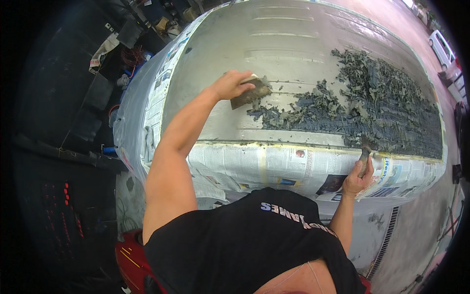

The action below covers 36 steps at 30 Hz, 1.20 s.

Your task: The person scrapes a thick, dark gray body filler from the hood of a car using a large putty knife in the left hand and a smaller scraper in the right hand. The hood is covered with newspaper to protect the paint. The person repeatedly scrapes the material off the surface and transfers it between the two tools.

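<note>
My left hand (231, 85) grips a flat, dirty brown scraper (250, 94) with a pale strip along its top. Its blade lies against the ribbed grey metal panel, which looks like a vehicle roof (215, 63), beside a few loose flakes. Dark, crinkled, peeling paint (382, 93) covers the panel's right part and trails left toward the scraper. At the near edge my right hand (357, 180) is closed around the handle of a worn brush-like tool (365, 156). Its dark head touches the paint's near border; whether it has bristles or a blade, I cannot tell.
Taped newspaper (245, 161) masks the panel's edges, and clear plastic sheeting (131, 112) hangs at the left. Dark shelving and cables (132, 56) stand on the far left. Something red (132, 259) is behind me. A floor drain (387, 240) and a white van (440, 49) lie right.
</note>
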Motion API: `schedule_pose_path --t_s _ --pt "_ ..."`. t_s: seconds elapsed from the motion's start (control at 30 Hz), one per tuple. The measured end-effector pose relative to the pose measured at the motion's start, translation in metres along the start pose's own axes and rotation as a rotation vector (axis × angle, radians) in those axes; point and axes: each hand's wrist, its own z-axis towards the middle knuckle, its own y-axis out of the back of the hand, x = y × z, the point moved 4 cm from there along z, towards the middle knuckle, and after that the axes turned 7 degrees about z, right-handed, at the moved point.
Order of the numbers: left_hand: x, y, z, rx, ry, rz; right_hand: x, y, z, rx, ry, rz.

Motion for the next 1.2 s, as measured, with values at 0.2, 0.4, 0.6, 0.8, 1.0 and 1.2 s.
schedule_pose_path --t_s 0.2,0.4,0.6,0.8,1.0,1.2 --pt "-0.011 -0.011 0.008 0.064 -0.019 -0.008 0.013 -0.002 0.005 0.009 0.045 -0.072" --pt "-0.022 -0.015 0.010 0.153 0.004 0.005 0.012 -0.003 0.003 -0.004 0.049 -0.084" --pt "-0.022 -0.013 0.005 -0.025 -0.115 -0.072 0.005 -0.002 0.001 0.005 0.015 -0.020" --pt "-0.013 -0.002 0.005 0.041 0.075 -0.022 0.008 -0.003 0.003 0.000 0.023 0.067" --pt "0.003 -0.005 -0.029 0.002 0.230 -0.024 0.006 -0.001 0.001 0.008 0.058 -0.085" --pt "0.005 -0.010 -0.046 -0.164 0.192 -0.074 0.004 0.000 0.001 0.003 0.005 0.003"
